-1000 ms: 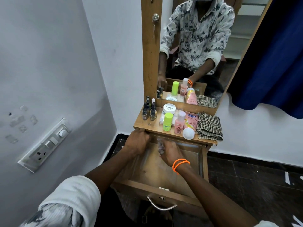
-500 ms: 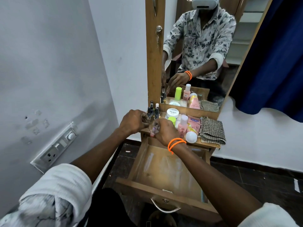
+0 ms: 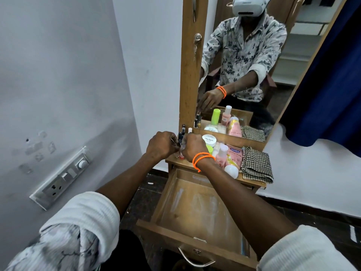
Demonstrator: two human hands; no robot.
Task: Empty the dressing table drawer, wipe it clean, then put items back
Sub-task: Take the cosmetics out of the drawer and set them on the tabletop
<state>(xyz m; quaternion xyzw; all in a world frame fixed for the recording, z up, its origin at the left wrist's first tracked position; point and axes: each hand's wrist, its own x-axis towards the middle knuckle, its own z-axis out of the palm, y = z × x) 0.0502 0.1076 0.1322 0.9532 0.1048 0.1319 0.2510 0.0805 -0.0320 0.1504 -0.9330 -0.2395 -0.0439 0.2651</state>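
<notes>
While the drawer (image 3: 197, 210) stands pulled out and empty, w/ pale smears on its wood bottom, both hands meet at the left end of the worktop (image 3: 254, 184) above it. Left hand (image 3: 161, 144) and right hand (image 3: 192, 146) are close together, fingers curled around small nail polish bottles (image 3: 180, 136); which hand grips which bottle, cannot tell. A small bottle w/ red base (image 3: 181, 157) stands on the worktop just below the hands. Right wrist wears orange bands (image 3: 202, 158). To the right on the worktop: white jar (image 3: 209, 140), pink bottle (image 3: 221, 155), pink tube (image 3: 233, 156) and folded checked cloth (image 3: 256, 164) at the right end. Mirror (image 3: 254, 65) behind reflects the person & the items.
</notes>
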